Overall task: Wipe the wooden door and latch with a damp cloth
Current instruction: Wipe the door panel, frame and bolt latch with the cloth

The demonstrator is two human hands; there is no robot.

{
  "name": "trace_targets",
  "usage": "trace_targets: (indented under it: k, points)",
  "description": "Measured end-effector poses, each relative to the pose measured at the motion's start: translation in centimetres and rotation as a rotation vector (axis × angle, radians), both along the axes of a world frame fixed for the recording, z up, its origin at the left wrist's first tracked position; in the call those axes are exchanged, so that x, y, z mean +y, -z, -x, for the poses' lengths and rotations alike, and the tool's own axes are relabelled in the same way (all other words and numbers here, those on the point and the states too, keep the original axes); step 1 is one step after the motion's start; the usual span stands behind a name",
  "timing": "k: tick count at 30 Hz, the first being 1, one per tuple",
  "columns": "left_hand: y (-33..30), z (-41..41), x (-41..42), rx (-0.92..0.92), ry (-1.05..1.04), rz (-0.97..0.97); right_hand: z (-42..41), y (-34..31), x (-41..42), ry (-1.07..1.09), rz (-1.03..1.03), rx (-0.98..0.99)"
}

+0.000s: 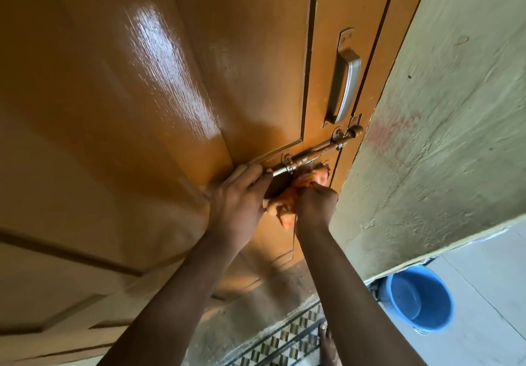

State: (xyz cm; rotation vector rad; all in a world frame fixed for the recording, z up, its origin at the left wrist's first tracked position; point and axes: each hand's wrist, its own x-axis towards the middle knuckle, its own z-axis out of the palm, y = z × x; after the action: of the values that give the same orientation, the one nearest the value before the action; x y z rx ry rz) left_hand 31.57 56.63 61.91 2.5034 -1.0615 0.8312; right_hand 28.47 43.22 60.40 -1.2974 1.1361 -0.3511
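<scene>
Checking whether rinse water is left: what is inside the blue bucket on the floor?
The blue bucket shows only its bare blue inner wall and bottom; no object lies inside. Whether it holds clear water cannot be told. The wall hides its upper-left rim.

Blue bucket (421,298) on floor (484,274)

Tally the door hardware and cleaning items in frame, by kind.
Sliding bolt latch: 1
Pull handle: 1
Orange cloth: 1
Blue bucket: 1
Total: 4
</scene>
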Motion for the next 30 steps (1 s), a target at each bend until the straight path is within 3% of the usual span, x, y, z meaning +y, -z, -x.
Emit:
trace_targets:
  k: [3,8,13,19,25,30]
  points:
    - [-0.2,0.2,-0.1,0.024,-0.004,0.005,-0.5,-0.4,-0.4,0.013,-0.055,0.034]
    - [0.1,0.1,-0.1,0.055,0.001,0.013,0.4,-1.1,0.1,0.014,0.014,-0.136]
    - [0.0,0.0,0.0,0.072,0.001,0.006,-0.9,-1.0,-1.4,0.087,-0.154,0.055]
    - [-0.1,0.2,0.0,0.099,-0.007,0.001,0.8,-0.9,-0.3,-0.021,-0.046,-0.162]
    - [-0.2,0.3,-0.1,0.077,-0.026,0.0,0.1,-1.5,-1.4,0.034,-0.155,0.042]
    - [0.1,0.3,-0.2,0.08,-0.041,-0.006,1.4,-0.2,1.4,0.003,0.063,-0.17]
